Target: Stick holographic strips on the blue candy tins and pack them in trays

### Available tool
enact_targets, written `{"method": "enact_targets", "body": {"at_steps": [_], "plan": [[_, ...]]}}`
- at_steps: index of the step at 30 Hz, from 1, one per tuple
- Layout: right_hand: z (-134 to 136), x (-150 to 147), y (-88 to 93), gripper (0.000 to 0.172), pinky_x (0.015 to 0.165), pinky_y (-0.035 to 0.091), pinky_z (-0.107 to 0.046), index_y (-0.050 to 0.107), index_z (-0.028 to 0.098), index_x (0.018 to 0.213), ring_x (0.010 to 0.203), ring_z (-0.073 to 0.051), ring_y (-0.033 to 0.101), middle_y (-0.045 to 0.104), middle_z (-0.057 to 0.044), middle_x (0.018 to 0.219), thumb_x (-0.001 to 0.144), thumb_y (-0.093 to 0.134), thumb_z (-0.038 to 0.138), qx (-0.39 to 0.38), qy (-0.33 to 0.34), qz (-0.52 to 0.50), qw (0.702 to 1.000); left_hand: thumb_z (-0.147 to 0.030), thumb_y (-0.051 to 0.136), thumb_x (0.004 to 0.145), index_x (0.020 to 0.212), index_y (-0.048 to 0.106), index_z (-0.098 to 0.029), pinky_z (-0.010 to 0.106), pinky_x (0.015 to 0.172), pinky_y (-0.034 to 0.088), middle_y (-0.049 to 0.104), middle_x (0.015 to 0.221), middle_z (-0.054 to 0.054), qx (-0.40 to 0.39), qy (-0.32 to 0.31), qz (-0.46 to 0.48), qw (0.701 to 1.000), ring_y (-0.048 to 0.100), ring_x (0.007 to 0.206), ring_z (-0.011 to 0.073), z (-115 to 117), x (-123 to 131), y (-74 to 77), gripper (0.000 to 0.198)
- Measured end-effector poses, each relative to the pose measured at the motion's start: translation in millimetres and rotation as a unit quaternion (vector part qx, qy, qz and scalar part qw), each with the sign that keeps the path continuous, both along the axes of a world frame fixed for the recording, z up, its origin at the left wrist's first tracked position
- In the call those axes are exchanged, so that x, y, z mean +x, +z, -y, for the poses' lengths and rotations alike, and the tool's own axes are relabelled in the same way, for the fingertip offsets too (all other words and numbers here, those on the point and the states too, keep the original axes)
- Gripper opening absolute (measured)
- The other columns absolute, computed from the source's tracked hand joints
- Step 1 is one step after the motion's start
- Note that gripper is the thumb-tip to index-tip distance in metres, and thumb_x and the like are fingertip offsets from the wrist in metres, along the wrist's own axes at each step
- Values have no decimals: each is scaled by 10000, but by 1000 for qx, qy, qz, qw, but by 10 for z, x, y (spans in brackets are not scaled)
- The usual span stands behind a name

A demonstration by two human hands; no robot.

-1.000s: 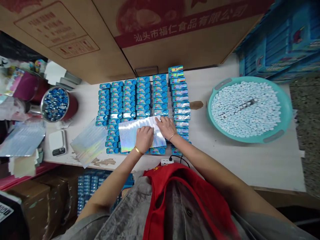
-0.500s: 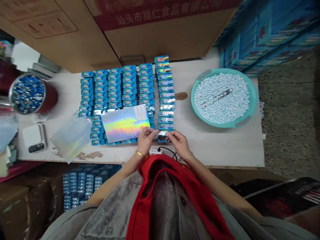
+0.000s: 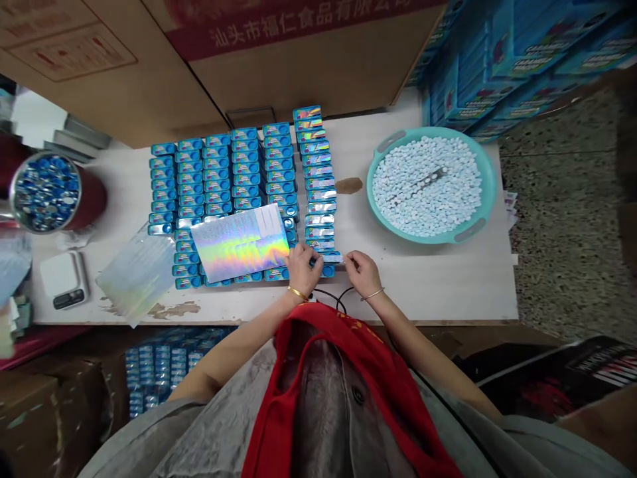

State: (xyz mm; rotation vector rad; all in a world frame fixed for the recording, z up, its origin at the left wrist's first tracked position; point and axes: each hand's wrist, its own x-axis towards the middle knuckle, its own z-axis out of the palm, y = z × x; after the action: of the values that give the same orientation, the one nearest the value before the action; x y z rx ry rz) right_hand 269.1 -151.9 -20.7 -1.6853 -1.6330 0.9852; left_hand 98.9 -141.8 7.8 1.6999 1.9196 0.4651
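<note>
While the head view shows the right hand (image 3: 363,273) pinching one end of a shiny sticker strip (image 3: 332,258) above the rightmost row of blue tins (image 3: 320,206), the left hand (image 3: 301,269) curls at its other end, its grip unclear. A holographic sheet (image 3: 236,249) lies across neighbouring tins.

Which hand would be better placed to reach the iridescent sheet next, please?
Probably the left hand, as it is beside the iridescent sheet, while the right hand is farther off, at the right end of a shiny strip.
</note>
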Motion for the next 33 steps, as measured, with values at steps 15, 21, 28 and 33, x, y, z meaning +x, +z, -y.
{"method": "enact_targets", "body": {"at_steps": [15, 21, 28, 33], "plan": [[214, -63, -225, 384, 689, 464, -323, 672, 182, 1079, 729, -194, 562, 600, -49, 774, 961, 373, 393, -29, 6, -37, 999, -305, 708, 768, 981, 521, -197, 428, 835, 391, 545, 1100, 130, -86, -14, -116, 989, 499, 1049, 322, -182, 57, 13, 303], [26, -66, -113, 468, 774, 461, -414, 588, 141, 1281, 869, -270, 558, 620, -129, 902, 982, 335, 397, 56, 22, 112, 992, -324, 559, 893, 1016, 554, -204, 396, 825, 427, 585, 1076, 110, 25, -111, -57, 992, 535, 1002, 265, -354, -387, 125, 172], [-825, -1174, 330, 443, 842, 410, -418, 488, 154, 1389, 1045, -291, 491, 554, -171, 1220, 985, 364, 283, 138, 222, 192, 946, -201, 404, 930, 1228, 558, -170, 417, 918, 384, 604, 1162, 139, 79, -72, -155, 982, 514, 1078, 284, -955, -1679, 163, 337], [-1077, -1835, 177, 433, 829, 385, -418, 472, 124, 1387, 1063, -304, 467, 555, -192, 1193, 962, 430, 198, 56, 317, 242, 915, -219, 445, 922, 1068, 673, -242, 385, 851, 370, 613, 1022, 116, 2, -152, -178, 972, 522, 990, 269, -1108, -1859, 3, 272]]}}
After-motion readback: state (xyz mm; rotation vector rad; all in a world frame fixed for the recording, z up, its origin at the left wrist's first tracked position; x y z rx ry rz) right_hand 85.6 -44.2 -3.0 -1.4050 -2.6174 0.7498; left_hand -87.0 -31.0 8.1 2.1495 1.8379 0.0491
